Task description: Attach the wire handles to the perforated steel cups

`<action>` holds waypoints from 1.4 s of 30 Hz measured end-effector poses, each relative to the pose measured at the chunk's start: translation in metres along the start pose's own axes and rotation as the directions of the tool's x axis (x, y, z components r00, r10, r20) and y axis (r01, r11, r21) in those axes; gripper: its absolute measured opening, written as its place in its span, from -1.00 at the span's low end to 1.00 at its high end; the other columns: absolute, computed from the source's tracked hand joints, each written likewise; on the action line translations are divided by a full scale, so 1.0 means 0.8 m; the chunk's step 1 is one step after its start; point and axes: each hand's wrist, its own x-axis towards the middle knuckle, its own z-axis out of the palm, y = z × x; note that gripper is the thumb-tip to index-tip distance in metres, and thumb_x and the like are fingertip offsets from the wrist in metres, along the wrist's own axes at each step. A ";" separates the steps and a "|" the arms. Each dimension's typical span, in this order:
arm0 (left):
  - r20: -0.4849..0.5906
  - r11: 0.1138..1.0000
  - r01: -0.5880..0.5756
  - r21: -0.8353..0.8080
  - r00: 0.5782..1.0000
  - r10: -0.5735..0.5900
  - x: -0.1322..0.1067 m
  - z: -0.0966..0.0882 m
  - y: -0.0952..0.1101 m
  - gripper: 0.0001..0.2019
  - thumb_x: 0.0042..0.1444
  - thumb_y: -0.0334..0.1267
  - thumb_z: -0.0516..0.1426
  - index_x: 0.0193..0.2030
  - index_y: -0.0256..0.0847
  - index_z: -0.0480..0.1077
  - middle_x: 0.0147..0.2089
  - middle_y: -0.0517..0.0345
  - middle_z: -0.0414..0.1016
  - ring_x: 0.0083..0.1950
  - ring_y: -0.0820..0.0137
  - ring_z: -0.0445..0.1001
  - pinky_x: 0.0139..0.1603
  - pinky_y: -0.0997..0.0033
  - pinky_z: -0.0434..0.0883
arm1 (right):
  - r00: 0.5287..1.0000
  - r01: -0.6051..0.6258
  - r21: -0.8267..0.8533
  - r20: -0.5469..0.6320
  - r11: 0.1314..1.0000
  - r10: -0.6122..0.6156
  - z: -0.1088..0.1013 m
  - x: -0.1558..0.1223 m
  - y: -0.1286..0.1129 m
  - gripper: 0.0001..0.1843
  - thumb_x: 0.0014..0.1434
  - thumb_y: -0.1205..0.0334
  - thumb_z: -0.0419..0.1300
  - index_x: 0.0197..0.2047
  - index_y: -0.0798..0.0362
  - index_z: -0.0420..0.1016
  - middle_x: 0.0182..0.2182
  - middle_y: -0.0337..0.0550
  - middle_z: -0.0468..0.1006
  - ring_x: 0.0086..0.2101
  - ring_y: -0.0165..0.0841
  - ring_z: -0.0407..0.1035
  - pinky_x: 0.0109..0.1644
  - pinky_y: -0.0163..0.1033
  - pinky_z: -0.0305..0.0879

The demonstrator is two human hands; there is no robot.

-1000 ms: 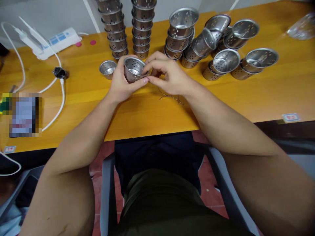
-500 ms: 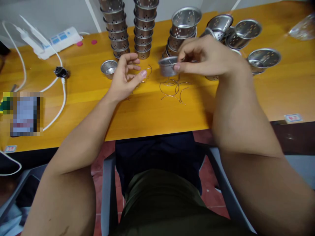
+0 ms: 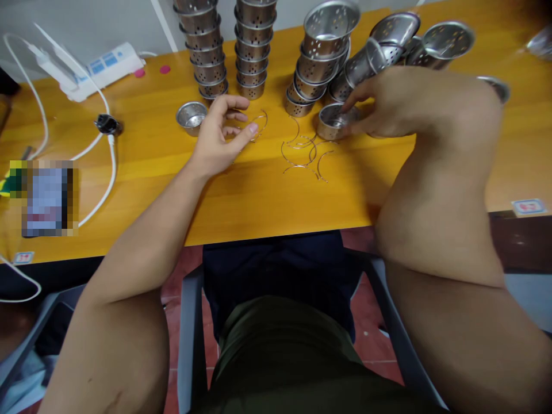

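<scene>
My right hand (image 3: pixel 388 103) pinches the right wall of a small, shallow metal cup (image 3: pixel 331 123), index finger at the rim and thumb lower down. Whether the cup touches the table is hard to tell. My left hand (image 3: pixel 224 135) rests on the table, fingers loosely curled and apart, nothing in it. Thin curved wires (image 3: pixel 299 165) lie between the hands, and another wire (image 3: pixel 264 119) is by the left fingertips. Just left of that hand stands a second small metal cup (image 3: pixel 190 117).
Tall stacks of perforated metal cups (image 3: pixel 207 54), (image 3: pixel 252 52) stand at the back. Larger perforated cups (image 3: pixel 321 63) are piled behind my right hand, some tilted (image 3: pixel 360 66). At left are a power strip (image 3: pixel 101 72), white cables, a black plug (image 3: pixel 107 123) and a blurred-out phone-like object (image 3: pixel 47 198).
My right hand has moved right and slightly down with the small metal cup, towards the piled cups. My left hand has stayed nearly still.
</scene>
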 end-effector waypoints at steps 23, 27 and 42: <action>-0.027 0.998 -0.051 0.042 0.998 0.052 -0.002 -0.006 0.009 -0.27 0.25 0.71 0.51 0.25 0.26 0.69 0.37 -0.13 0.67 0.22 -0.22 0.77 0.00 -0.34 0.88 | 1.000 0.010 0.120 0.003 0.993 -0.010 0.019 0.021 -0.016 -0.70 0.55 0.57 0.44 0.14 0.00 0.83 0.12 0.07 0.91 -0.07 -0.28 0.68 0.09 -0.11 0.53; -0.054 0.997 -0.068 0.035 0.996 0.070 0.001 -0.003 0.009 -0.18 0.17 0.81 0.53 0.19 0.21 0.71 0.33 -0.13 0.69 0.17 -0.19 0.78 -0.05 -0.23 0.89 | 0.999 -0.004 0.123 -0.034 0.992 0.008 0.021 0.026 -0.011 -0.69 0.53 0.61 0.46 0.13 0.00 0.82 0.16 0.09 0.91 -0.06 -0.25 0.64 0.08 -0.11 0.47; 0.020 0.982 -0.129 0.135 0.992 0.128 -0.009 -0.013 0.036 -0.13 0.41 0.86 0.37 0.28 0.09 0.65 0.35 -0.15 0.66 0.21 -0.12 0.79 -0.01 0.00 0.84 | 0.875 0.484 0.487 -0.266 0.727 -0.404 0.099 0.056 -0.042 -0.29 0.72 -0.34 0.42 0.66 -0.09 0.77 0.58 0.03 0.80 0.40 0.20 0.76 0.67 0.30 0.65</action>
